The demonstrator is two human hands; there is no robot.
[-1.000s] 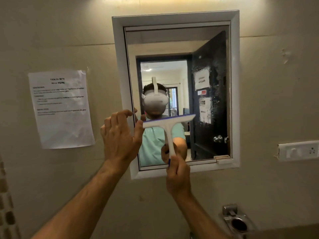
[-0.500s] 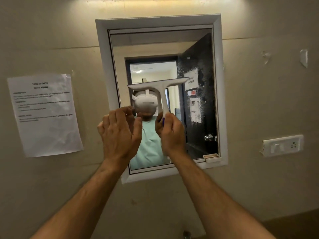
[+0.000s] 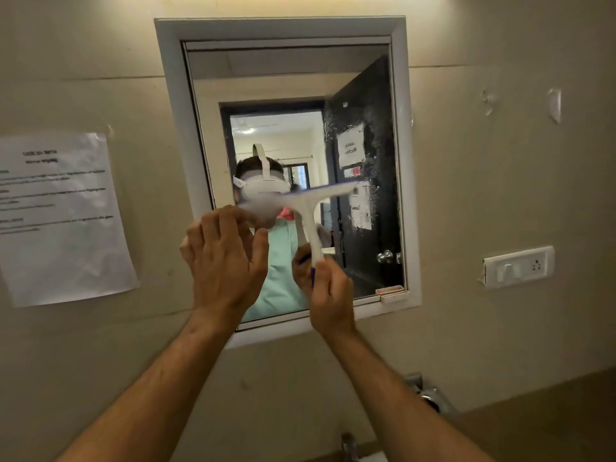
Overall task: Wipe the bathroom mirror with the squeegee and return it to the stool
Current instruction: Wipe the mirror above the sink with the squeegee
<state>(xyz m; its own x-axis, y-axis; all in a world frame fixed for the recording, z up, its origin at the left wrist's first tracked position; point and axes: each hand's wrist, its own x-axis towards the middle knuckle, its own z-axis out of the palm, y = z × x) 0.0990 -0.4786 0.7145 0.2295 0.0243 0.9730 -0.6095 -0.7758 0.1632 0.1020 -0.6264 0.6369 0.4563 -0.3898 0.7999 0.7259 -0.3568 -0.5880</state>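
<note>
Right hand (image 3: 328, 295) gripping the squeegee (image 3: 308, 208), left hand (image 3: 226, 261) loosely open and empty, so I'd keep the blade flat on the mirror (image 3: 290, 78).

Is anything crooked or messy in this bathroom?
Yes. The paper notice left of the mirror hangs tilted and looks crinkled. On the wall right of the mirror, torn bits of tape are left over. The switch plate sits slanted. The squeegee looks blurry.
</note>
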